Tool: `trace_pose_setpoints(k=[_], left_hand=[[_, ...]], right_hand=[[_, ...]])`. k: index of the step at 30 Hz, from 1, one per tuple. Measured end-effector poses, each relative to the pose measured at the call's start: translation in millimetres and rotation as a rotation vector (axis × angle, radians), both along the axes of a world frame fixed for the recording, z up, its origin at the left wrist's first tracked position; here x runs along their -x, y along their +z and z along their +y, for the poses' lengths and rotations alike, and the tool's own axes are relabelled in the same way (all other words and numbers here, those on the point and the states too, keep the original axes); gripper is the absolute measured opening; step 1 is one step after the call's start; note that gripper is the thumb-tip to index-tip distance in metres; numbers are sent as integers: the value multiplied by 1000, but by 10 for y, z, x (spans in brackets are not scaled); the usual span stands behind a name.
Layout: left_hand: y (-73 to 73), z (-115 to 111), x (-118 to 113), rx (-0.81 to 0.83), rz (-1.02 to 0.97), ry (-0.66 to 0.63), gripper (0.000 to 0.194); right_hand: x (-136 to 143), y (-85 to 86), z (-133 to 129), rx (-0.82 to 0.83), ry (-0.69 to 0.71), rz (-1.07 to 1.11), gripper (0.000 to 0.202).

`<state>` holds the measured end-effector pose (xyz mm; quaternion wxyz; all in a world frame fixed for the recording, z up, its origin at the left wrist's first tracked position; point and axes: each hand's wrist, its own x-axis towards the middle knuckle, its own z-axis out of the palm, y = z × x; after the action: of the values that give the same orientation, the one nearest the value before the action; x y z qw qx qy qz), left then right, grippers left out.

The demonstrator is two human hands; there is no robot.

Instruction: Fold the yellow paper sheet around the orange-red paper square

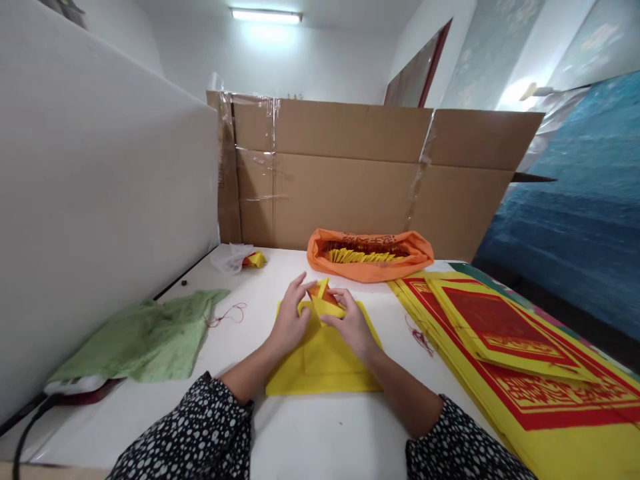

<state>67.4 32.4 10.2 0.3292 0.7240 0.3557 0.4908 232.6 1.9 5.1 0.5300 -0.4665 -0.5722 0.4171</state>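
Between my two hands is a small folded yellow and orange-red paper piece (326, 308), tilted with a pointed tip upward. My left hand (290, 320) has its fingertips closed on the paper's left side. On the right side, my right hand (354, 328) pinches it between thumb and fingers. Beneath both hands a flat yellow paper sheet (330, 380), or a stack of them, lies on the white table (320, 440). Just beyond stands an orange bag (350, 269), rolled open and packed with many folded yellow papers (363, 256).
At right lie stacks of yellow paper with red print (520, 327), with red string (420, 337) beside them. A green cloth (150, 337) covers part of a white device at left. Behind it sits a plastic bag (233, 259). A cardboard panel (345, 177) walls the back.
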Motion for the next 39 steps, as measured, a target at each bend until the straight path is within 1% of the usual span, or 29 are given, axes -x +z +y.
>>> trace_pose_setpoints(k=[2,3,4,6,8,9,11,13,16,18,19,21,23,24,26,28,30,32,33,35,37,38,39], left_hand=[[-1,27,7,347,-213,-50,57],[1,40,17,491,-282,-104,60],[6,50,29,595,-329,-156,63],[17,62,52,695,-388,-212,65],[28,64,64,755,-447,-202,57],[33,64,65,787,-473,-195,52],[41,64,60,849,-512,-197,39],[51,63,50,900,-550,-195,26],[68,56,30,942,-579,-166,18],[71,45,20,926,-557,-166,21],[68,38,17,898,-527,-175,25],[56,20,13,820,-438,-208,37],[44,2,11,746,-353,-258,49],[41,-5,10,716,-324,-278,53],[42,-13,4,668,-289,-288,58],[48,-11,-2,641,-287,-244,57],[50,-3,-3,659,-315,-194,54],[46,4,5,704,-353,-193,53],[42,5,12,720,-359,-208,53],[36,8,33,741,-337,-258,52],[32,23,60,767,-316,-296,55],[29,39,77,784,-319,-295,58],[25,63,96,791,-318,-274,60]], right_hand=[[-33,-6,0,-63,29,-132,50],[-46,-6,-2,-92,48,-175,49],[-55,-4,-6,-117,64,-210,47],[-59,1,-17,-141,72,-277,38],[-49,7,-27,-143,55,-341,24],[-40,8,-31,-150,39,-364,20],[-17,3,-33,-180,-20,-377,26],[4,-14,-28,-187,-104,-337,32],[19,-40,-17,-134,-241,-287,33],[11,-44,-13,-146,-267,-315,32],[2,-41,-13,-173,-250,-343,31],[-22,-30,-15,-225,-166,-388,28],[-46,-22,-12,-236,-74,-406,26],[-56,-23,-6,-229,-51,-413,25],[-70,-35,12,-222,-49,-430,21],[-75,-49,30,-215,-83,-432,21],[-72,-49,31,-191,-124,-421,30],[-57,-19,5,-184,-120,-425,33],[-46,9,-15,-194,-77,-434,32],[-23,86,-47,-195,100,-435,30],[-23,188,-13,-94,253,-379,27],[-43,247,49,-13,271,-353,26],[-78,310,148,65,242,-346,26]])
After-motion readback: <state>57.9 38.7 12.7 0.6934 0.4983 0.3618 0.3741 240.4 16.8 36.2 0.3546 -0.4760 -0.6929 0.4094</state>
